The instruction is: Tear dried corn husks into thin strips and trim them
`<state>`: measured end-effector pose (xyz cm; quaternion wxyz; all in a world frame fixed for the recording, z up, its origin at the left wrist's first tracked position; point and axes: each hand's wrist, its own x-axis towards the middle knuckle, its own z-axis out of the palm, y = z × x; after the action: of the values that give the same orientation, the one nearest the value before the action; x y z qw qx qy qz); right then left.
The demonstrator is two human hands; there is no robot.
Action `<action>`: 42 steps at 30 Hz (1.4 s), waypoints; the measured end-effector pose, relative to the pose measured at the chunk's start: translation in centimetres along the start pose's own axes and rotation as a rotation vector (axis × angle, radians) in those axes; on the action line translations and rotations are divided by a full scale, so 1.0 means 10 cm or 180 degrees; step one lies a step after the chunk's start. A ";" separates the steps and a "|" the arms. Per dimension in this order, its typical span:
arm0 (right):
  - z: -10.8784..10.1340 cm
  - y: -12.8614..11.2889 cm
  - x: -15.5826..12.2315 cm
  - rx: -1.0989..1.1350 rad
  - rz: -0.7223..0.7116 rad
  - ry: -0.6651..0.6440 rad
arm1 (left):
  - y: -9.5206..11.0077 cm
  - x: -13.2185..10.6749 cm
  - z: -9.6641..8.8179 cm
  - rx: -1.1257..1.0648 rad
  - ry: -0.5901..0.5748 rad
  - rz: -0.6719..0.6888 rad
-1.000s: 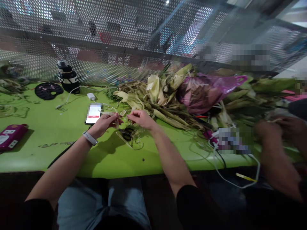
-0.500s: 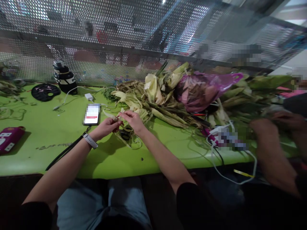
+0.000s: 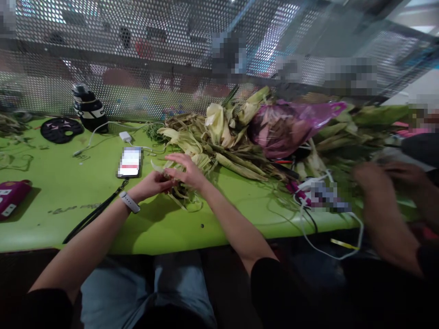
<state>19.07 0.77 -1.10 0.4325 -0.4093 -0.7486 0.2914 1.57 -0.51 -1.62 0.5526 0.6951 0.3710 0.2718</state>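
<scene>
Facing a mesh screen (image 3: 164, 73) across a green bench (image 3: 92, 192). Looking onto a long heap of husks (image 3: 236, 167) along the back, then a purple bag (image 3: 277, 132) lying among them. Sharing the bench with a co-worker's blurred hands (image 3: 372, 176) at far right. Seeing a black bottle (image 3: 91, 112) upright near the screen and a maroon box (image 3: 13, 198) at the left edge. Holding the left hand (image 3: 159, 182) just in front of the heap, with fingers curled nearly closed. Reaching the right hand (image 3: 188, 172) over to it, with fingers loosely spread and tips overlapping the left's; cannot tell whether gripping anything there. Seeing a lit phone (image 3: 130, 165) just beyond the left wrist, and loose scraps (image 3: 185, 203) below both hands. Pinching in the left fingers a pale strip (image 3: 157, 165), above the bench, pointing its free end up and leftward.
</scene>
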 end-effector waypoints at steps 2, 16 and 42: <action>0.04 0.01 0.00 -0.0083 -0.0088 -0.0153 | 0.01 0.00 0.02 0.0040 -0.0043 0.0096; 0.15 -0.09 -0.04 0.1225 0.0296 0.0205 | 0.05 -0.01 0.02 0.0017 -0.0435 -0.0012; 0.22 -0.03 -0.03 0.1454 0.0454 0.0158 | -0.02 0.00 0.05 -0.0335 -0.0724 -0.0041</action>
<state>17.07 0.21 -1.94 0.5105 -0.3597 -0.6217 0.4728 1.91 -0.77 -1.94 0.6285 0.6891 0.2957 0.2067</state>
